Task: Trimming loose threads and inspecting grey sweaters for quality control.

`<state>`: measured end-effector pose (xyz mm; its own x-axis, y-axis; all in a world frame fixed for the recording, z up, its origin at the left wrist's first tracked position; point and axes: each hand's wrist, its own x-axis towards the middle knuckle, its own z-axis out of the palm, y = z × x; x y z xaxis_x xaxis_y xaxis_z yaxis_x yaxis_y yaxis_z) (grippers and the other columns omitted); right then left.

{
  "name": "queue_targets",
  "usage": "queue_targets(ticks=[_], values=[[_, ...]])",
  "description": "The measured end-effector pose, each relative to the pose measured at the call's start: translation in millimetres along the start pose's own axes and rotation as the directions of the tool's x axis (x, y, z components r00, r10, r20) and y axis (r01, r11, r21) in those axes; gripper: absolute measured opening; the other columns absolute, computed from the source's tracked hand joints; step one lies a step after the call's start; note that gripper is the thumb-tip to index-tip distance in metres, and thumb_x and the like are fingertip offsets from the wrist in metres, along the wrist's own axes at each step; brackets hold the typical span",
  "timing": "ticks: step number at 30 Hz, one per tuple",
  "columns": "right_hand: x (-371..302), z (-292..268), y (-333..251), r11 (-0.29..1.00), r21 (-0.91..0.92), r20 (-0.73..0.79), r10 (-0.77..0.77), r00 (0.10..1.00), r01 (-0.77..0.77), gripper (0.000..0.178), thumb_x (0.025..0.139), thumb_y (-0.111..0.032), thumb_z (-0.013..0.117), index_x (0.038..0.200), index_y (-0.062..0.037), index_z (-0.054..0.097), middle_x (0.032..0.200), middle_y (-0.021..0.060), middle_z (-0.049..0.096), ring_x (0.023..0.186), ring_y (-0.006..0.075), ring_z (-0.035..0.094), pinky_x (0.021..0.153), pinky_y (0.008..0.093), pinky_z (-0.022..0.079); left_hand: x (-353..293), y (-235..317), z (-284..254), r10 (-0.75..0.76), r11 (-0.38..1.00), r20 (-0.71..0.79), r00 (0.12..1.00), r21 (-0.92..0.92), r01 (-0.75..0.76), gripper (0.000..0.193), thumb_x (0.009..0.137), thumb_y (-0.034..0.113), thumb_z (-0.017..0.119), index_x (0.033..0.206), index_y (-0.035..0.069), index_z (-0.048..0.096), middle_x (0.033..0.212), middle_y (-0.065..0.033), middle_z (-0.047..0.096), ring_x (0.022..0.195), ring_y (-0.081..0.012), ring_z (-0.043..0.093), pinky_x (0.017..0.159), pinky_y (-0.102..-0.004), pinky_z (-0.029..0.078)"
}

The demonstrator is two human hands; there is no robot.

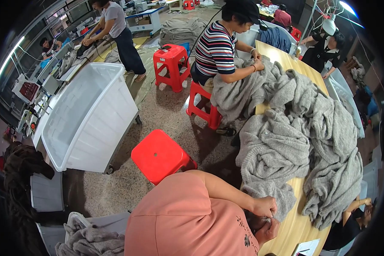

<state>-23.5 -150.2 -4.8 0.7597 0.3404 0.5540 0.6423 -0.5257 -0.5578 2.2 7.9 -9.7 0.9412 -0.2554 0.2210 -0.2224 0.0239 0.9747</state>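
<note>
Both my hands are close together at the near left edge of the wooden table (301, 196). My left hand (265, 206), at the end of a bent arm in a pink short sleeve, is closed in a pinch on the edge of a grey knit garment (281, 197). Just below it, my right hand (267, 231) is closed too, its fingertips meeting the same knit. The fine detail between the fingers is too small to make out. Beyond my hands the garment runs up against a heap of grey knitwear (277, 145).
More grey knitwear (335, 123) covers the table, with a notepad and pen (306, 247) at the near end. A co-worker in a striped top (215, 47) handles knitwear opposite. Red stools (158, 155) and a white wheeled tub (102, 123) stand to the left.
</note>
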Motion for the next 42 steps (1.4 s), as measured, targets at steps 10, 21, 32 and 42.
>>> queue_targets(ticks=[10,21,32,42], values=[[11,-13,2,0.878,0.357,0.208,0.259,0.943,-0.320,0.024,0.063,0.011,0.042,0.083,0.0021,0.052,0.086,0.0096,0.055,0.076,0.0157,0.050,0.069,0.0259,0.041,-9,8,2,0.043,0.997,-0.047,0.998,0.063,-0.040,0.014,0.053,0.001,0.064,0.067,0.000,0.062,0.064,-0.0140,0.061,0.059,-0.0222,0.059,0.054,-0.0325,0.044],[3,-22,15,0.896,0.267,0.378,0.241,0.894,-0.354,0.018,0.065,0.006,0.047,0.080,0.0035,0.056,0.058,0.0063,0.049,0.053,0.0101,0.042,0.050,0.0268,0.037,-13,3,8,0.026,0.994,0.006,1.000,0.107,-0.026,0.014,0.053,-0.004,0.063,0.065,0.002,0.065,0.064,-0.0128,0.062,0.062,-0.0216,0.061,0.055,-0.0320,0.046],[-8,-6,-7,0.942,0.151,0.121,0.282,0.952,-0.298,0.010,0.068,0.003,0.042,0.074,0.0027,0.050,0.058,0.0143,0.045,0.051,0.0206,0.040,0.050,0.0353,0.034,-10,-1,18,0.223,0.928,-0.071,0.972,0.321,-0.190,0.002,0.056,0.002,0.058,0.057,0.002,0.060,0.061,-0.0143,0.060,0.058,-0.0304,0.058,0.056,-0.0358,0.047],[-2,0,-18,0.880,0.145,0.068,0.448,0.892,-0.453,0.010,0.074,0.003,0.044,0.065,0.0018,0.040,0.054,0.0117,0.040,0.050,0.0144,0.035,0.046,0.0333,0.031,-14,4,18,0.405,0.779,-0.005,0.915,0.526,-0.342,0.006,0.060,0.007,0.056,0.062,0.004,0.052,0.068,-0.0123,0.055,0.062,-0.0311,0.056,0.055,-0.0386,0.045]])
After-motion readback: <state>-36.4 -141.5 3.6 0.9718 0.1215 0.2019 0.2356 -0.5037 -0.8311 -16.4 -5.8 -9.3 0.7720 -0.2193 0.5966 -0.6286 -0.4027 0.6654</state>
